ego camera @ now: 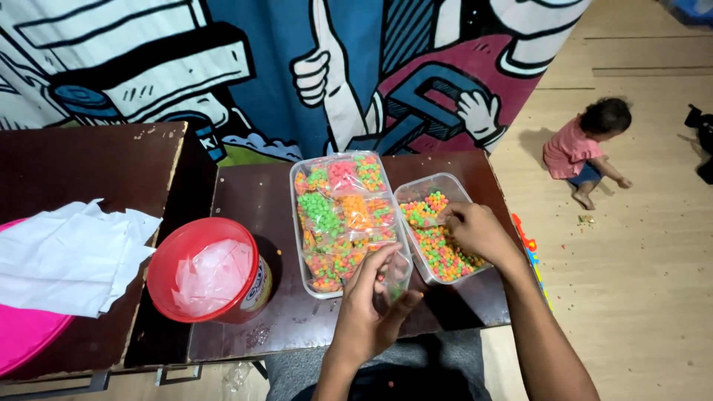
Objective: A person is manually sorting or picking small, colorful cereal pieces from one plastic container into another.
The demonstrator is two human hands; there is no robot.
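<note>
My left hand (368,308) pinches a small clear bag (396,276) open; my right hand (475,229), fingers curled, digs into the tub of coloured candy beads (438,245) beside the tray of filled packets (338,219).

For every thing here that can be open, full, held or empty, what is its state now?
small clear bag: held open by the left hand, a few candies inside
small clear tub: no lid, part full of coloured candies, right hand reaching in
large clear tub: no lid, full of filled bags
red bucket: open, holds thin clear plastic
</note>
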